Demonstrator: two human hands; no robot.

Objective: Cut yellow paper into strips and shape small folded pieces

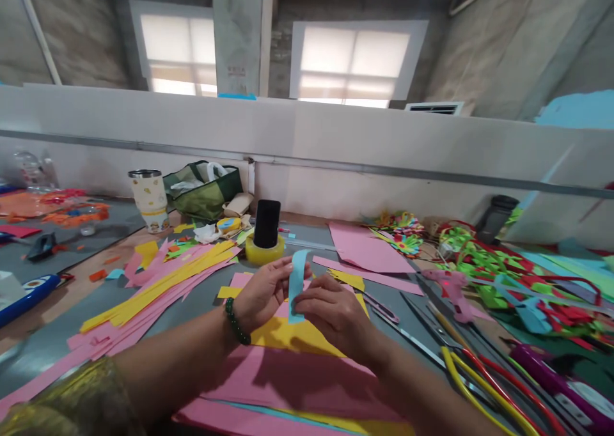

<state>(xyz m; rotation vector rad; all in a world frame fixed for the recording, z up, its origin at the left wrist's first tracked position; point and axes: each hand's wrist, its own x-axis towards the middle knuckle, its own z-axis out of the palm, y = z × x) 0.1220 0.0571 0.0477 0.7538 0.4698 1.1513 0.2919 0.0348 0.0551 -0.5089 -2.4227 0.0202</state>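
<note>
A light-blue paper strip (297, 282) is held upright between my two hands, its top end curling over. My left hand (263, 293), with a dark green bead bracelet at the wrist, pinches the strip's left edge near the upper part. The fingers of my right hand (330, 308) are closed on its lower right side. Beneath my hands lie yellow paper (283, 337) and a stack of pink sheets (297, 378). Part of the strip is covered by my right fingers.
Left lie yellow strips (163, 286) over pink ones. A phone (267, 224) leans at a yellow tape roll (265, 250). Right are yellow-handled scissors (460, 372), a pink glue gun (453, 289), a purple tool (551, 378) and colourful paper pieces (527, 302). A tumbler (149, 199) stands back left.
</note>
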